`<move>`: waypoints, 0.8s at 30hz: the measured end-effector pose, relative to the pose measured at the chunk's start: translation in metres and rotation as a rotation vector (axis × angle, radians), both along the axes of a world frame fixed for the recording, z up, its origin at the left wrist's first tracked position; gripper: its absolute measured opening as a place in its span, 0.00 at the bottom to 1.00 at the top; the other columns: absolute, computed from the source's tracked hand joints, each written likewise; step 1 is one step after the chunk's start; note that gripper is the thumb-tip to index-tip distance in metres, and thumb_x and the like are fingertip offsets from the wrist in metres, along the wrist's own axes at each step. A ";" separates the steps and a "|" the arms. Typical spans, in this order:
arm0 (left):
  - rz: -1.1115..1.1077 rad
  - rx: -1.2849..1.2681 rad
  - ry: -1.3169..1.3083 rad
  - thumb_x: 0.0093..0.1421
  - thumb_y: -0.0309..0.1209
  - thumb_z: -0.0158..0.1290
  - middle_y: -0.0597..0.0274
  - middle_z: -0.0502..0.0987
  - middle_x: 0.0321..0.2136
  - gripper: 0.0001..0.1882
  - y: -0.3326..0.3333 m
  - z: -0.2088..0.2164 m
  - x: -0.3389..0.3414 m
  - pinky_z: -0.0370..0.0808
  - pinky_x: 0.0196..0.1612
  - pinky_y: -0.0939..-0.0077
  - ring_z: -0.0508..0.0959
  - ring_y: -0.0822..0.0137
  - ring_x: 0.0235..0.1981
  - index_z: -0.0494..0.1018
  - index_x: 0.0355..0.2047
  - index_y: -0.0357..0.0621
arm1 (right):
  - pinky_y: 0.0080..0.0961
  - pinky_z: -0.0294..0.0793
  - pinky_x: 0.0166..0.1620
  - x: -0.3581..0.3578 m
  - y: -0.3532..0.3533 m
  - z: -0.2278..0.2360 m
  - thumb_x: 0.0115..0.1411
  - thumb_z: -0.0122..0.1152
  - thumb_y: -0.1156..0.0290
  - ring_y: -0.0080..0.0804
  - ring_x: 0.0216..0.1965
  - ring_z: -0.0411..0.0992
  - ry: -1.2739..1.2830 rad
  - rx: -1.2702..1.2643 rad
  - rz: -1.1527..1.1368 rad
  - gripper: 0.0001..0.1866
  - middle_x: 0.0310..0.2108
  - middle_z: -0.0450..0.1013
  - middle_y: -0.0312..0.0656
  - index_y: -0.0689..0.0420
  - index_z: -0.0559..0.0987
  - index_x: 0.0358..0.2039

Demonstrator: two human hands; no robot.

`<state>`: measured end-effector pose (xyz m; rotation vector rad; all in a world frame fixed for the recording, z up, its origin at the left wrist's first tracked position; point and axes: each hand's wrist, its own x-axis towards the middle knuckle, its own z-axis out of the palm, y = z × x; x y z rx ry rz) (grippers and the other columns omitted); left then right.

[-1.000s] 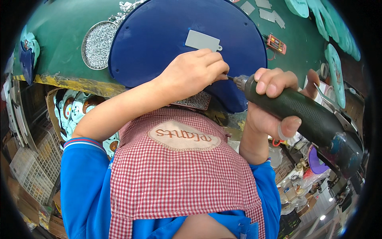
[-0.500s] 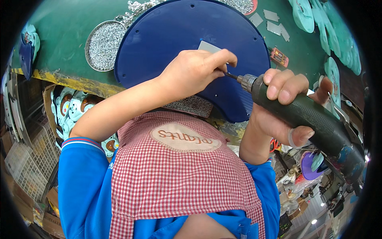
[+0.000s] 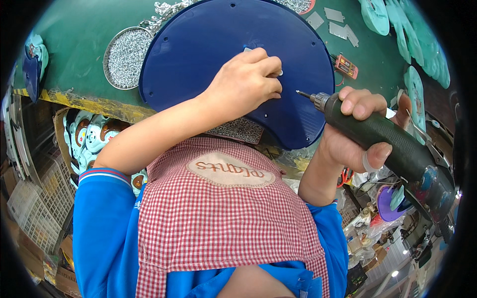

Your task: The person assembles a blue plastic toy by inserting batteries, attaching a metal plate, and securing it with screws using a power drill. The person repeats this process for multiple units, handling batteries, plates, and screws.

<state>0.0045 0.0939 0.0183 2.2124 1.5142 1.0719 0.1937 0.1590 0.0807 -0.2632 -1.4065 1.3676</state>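
Note:
My right hand is wrapped round the dark body of an electric screwdriver. The screwdriver's bit points left over a dark blue, curved plastic panel, a little apart from my left hand. My left hand is closed over the panel's middle, its fingers bent round a small pale grey plate. Most of that plate is hidden; only bits of its edge show beside the fingers.
Left of the panel stands a round dish of small screws. Grey plates and a small orange-red case lie to the right, near mint-green plastic parts. A tray of small metal pieces sits at the table's near edge.
The screwdriver has pulled back to the right, its bit now away from my left fingers. My left hand has shifted left and closed over the grey plate, which showed more before.

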 end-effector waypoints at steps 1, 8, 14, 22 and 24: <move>-0.007 0.001 -0.025 0.41 0.30 0.65 0.70 0.75 0.29 0.09 -0.001 -0.002 0.000 0.75 0.36 0.74 0.75 0.69 0.35 0.78 0.24 0.47 | 0.39 0.67 0.39 -0.002 0.000 0.000 0.58 0.55 0.42 0.34 0.31 0.70 -0.005 0.010 -0.003 0.42 0.30 0.71 0.44 0.55 0.55 0.64; 0.093 -0.090 -0.255 0.46 0.26 0.64 0.66 0.78 0.23 0.10 0.005 0.000 -0.011 0.75 0.32 0.74 0.77 0.65 0.27 0.80 0.31 0.47 | 0.36 0.69 0.36 -0.033 -0.004 0.000 0.55 0.60 0.40 0.33 0.29 0.70 -0.149 0.054 -0.070 0.46 0.29 0.70 0.43 0.55 0.52 0.63; 0.099 -0.075 -0.264 0.45 0.25 0.64 0.67 0.79 0.24 0.14 0.005 -0.007 -0.011 0.76 0.30 0.75 0.78 0.67 0.26 0.79 0.35 0.49 | 0.29 0.76 0.35 -0.049 0.001 -0.019 0.52 0.70 0.48 0.34 0.28 0.73 -0.099 -0.009 -0.099 0.43 0.26 0.71 0.44 0.62 0.56 0.52; -0.063 0.097 -0.165 0.45 0.25 0.63 0.68 0.79 0.24 0.20 0.013 0.003 -0.006 0.77 0.29 0.76 0.79 0.68 0.26 0.77 0.42 0.50 | 0.39 0.67 0.42 -0.023 0.009 0.010 0.55 0.61 0.42 0.33 0.32 0.68 0.033 -0.012 0.180 0.46 0.31 0.70 0.41 0.54 0.55 0.66; -0.142 0.098 -0.145 0.46 0.25 0.63 0.68 0.78 0.24 0.21 0.021 0.008 -0.005 0.78 0.28 0.76 0.79 0.68 0.25 0.77 0.43 0.50 | 0.39 0.67 0.42 -0.016 0.011 0.009 0.55 0.61 0.42 0.33 0.31 0.68 0.030 0.000 0.162 0.46 0.31 0.69 0.41 0.53 0.56 0.66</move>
